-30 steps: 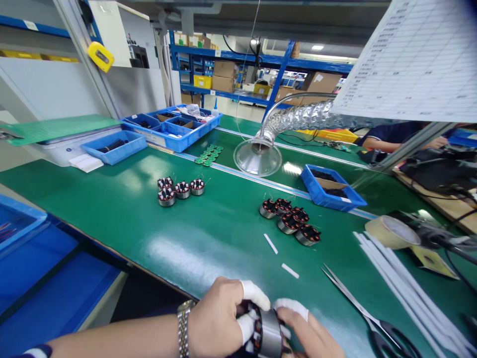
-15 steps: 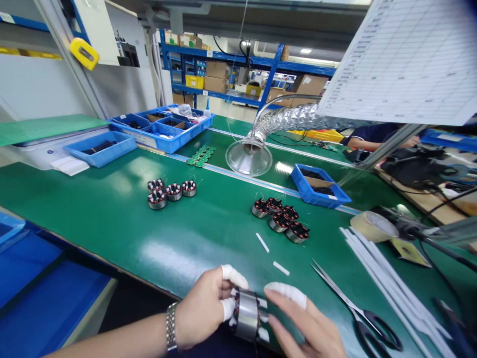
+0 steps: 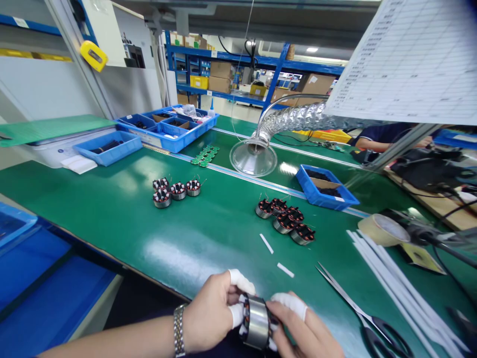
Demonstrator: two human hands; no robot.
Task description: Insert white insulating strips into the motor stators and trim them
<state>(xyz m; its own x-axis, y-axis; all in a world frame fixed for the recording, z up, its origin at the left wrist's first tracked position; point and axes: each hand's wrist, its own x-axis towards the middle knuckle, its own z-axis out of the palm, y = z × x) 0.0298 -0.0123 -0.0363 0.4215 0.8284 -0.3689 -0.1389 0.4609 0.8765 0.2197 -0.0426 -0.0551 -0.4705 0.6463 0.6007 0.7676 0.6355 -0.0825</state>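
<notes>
At the near edge of the green table, my left hand grips a round metal stator with copper windings, held on its side. White finger cots cover the thumb and fingers. My right hand pinches the same stator from the right, its cot-covered fingertip on the top rim. A watch sits on my left wrist. Two short white sleeve pieces lie on the mat just beyond my hands. Two groups of similar stators rest farther out.
Scissors and several long white tubes lie to the right, beside a tape roll. A fume hood on a foil hose, small blue bins and green discs sit farther back. Another person's arm shows at the far right.
My right fingers have closed back onto the stator after hovering off it. The stator has shifted slightly right and down in my hands. The view has swung a little.
</notes>
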